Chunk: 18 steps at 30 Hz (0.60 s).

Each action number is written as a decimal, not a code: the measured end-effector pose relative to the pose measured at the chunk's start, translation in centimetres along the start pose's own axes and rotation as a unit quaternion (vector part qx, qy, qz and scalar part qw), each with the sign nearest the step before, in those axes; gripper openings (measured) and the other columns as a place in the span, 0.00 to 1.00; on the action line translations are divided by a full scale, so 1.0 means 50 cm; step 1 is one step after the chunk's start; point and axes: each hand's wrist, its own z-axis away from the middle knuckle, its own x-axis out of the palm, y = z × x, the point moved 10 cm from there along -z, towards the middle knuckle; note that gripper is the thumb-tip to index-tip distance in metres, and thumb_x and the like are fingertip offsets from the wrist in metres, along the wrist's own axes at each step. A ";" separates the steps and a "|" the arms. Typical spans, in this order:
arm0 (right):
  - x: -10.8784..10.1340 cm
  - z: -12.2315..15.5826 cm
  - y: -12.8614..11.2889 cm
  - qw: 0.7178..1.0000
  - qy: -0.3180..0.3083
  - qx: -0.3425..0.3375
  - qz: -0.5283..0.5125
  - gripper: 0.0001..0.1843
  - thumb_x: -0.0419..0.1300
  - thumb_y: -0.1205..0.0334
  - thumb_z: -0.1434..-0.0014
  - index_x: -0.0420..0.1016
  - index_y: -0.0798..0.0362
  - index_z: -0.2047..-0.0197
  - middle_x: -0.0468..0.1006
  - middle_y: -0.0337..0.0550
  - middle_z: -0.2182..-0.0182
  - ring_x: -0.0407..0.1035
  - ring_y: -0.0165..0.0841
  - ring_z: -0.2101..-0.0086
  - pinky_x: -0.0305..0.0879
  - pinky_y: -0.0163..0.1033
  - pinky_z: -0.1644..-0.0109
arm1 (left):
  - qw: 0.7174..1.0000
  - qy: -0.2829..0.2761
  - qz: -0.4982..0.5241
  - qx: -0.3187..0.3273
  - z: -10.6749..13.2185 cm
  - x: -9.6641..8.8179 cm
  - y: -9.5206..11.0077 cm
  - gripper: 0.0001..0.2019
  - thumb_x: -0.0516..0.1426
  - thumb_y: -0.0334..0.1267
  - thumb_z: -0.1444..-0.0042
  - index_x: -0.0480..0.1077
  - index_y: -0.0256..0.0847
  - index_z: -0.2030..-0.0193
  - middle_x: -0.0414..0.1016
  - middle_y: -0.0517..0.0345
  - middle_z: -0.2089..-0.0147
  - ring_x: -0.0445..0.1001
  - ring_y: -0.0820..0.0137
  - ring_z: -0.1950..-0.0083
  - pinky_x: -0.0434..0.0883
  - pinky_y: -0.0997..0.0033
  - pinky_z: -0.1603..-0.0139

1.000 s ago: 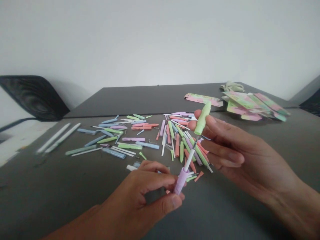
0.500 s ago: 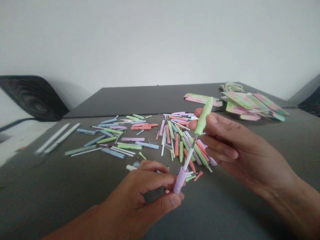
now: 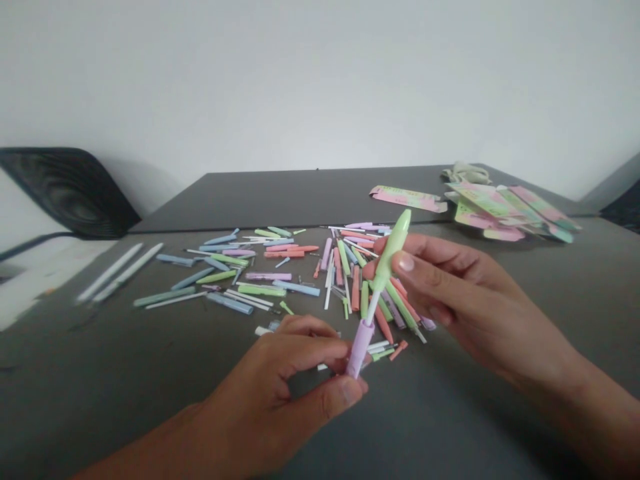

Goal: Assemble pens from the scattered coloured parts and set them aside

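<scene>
My left hand point(image 3: 280, 380) pinches a lilac plastic tube point(image 3: 359, 348) upright between thumb and fingers. My right hand point(image 3: 460, 293) holds a pale green tapered cap point(image 3: 393, 250) between thumb and fingertips, tilted above the tube. A thin white stem point(image 3: 373, 308) runs down from the cap into the tube's mouth, and the lower end of the stem is hidden inside. Just below my hands lies a heap of pastel plastic tubes, caps and sticks point(image 3: 353, 287), with some pieces partly hidden behind my fingers.
More pastel pieces point(image 3: 235, 273) lie spread across the dark grey tabletop point(image 3: 150, 373). Printed pink and green cards point(image 3: 500, 210) lie at the back right, with a pale bundle point(image 3: 465, 173) behind them. A dark mesh object point(image 3: 65, 193) stands beyond the left edge.
The cap and stem have moved down and tilted, so the stem's exposed spiral section is no longer visible above the tube. My right hand has shifted left, closer to my left hand.
</scene>
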 end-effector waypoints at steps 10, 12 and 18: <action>0.014 0.002 0.026 0.999 -0.002 0.033 0.024 0.15 0.71 0.46 0.36 0.88 0.47 0.55 0.80 0.43 0.68 0.71 0.33 0.71 0.71 0.37 0.70 | 0.998 0.049 0.030 0.012 0.005 -0.022 0.004 0.08 0.61 0.40 0.31 0.84 0.45 0.57 0.82 0.60 0.59 0.79 0.68 0.54 0.73 0.71 0.50; 0.013 0.002 0.026 0.998 0.004 0.029 0.049 0.15 0.71 0.44 0.36 0.88 0.46 0.55 0.77 0.41 0.69 0.67 0.30 0.75 0.67 0.37 0.72 | 0.998 0.049 0.026 0.014 0.005 -0.023 0.004 0.08 0.61 0.40 0.31 0.83 0.45 0.57 0.81 0.60 0.59 0.79 0.68 0.54 0.73 0.71 0.50; 0.020 0.005 0.016 0.997 -0.005 0.014 0.079 0.16 0.69 0.43 0.35 0.86 0.47 0.62 0.76 0.40 0.72 0.62 0.29 0.77 0.59 0.36 0.76 | 0.999 0.041 0.016 0.022 0.003 -0.020 0.005 0.09 0.60 0.40 0.30 0.83 0.44 0.57 0.82 0.59 0.59 0.77 0.67 0.55 0.73 0.69 0.50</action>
